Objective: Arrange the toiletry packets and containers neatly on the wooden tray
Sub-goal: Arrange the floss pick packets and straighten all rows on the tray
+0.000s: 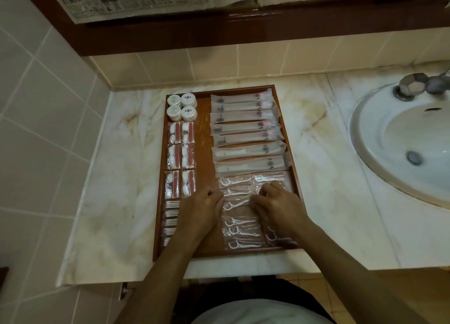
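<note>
While curled on them, left hand [202, 209], right hand [275, 202]: clear floss-pick packets [239, 228], wooden tray [157, 226].

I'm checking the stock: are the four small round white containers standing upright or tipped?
Upright: all four small round white containers sit flat in the wooden tray's far left corner, printed lids facing up.
</note>
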